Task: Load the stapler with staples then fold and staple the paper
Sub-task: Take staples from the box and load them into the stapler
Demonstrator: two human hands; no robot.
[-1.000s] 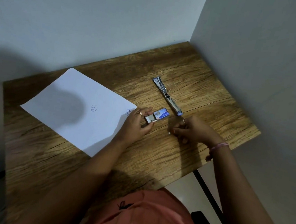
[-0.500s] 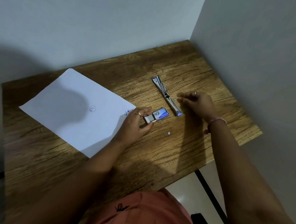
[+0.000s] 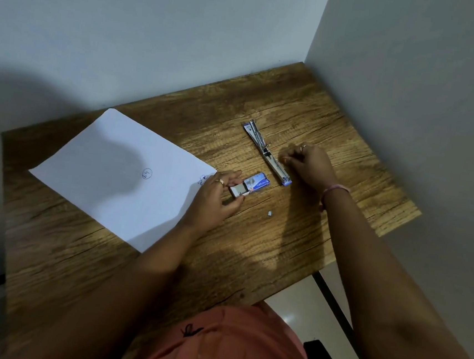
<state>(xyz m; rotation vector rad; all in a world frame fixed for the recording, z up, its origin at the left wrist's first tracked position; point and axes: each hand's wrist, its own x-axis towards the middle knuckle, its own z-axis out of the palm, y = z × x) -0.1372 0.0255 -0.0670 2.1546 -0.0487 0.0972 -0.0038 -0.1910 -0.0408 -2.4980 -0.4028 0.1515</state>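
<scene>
Where the two walls meet at the far right, the wooden table (image 3: pixel 250 267) fits into the corner, its far and right edges against them; the near edge faces the person.

Stapler (image 3: pixel 267 156): lies opened flat near the middle of the table, running diagonally from far-left to near-right, with blue tips at both ends. Bare wood separates it from the right edge and from the far edge.

Right hand (image 3: pixel 308 163): sits just right of the stapler's middle section. The fingers are curled inward, with thumb and fingertips drawn together close to the staple channel. Whether they pinch a strip of staples cannot be told. A ring shows on one finger and a pink band on the wrist.

Staple box (image 3: pixel 251 187): blue and white, lying on the table between the paper and the stapler's near end, close to but apart from the stapler. Its inner tray is slid partly out toward the left.

Left hand (image 3: pixel 216 199): holds the tray end of the staple box, fingers along the far side and thumb on the near side, lightly curled. The heel of the hand overlaps the paper's right corner.

Paper (image 3: pixel 120 176): one white sheet lying flat on the left half, set at an angle, with a circled number written near its centre.

Small staple piece (image 3: pixel 270 213): lies loose on the wood, near side of the box, untouched.
</scene>
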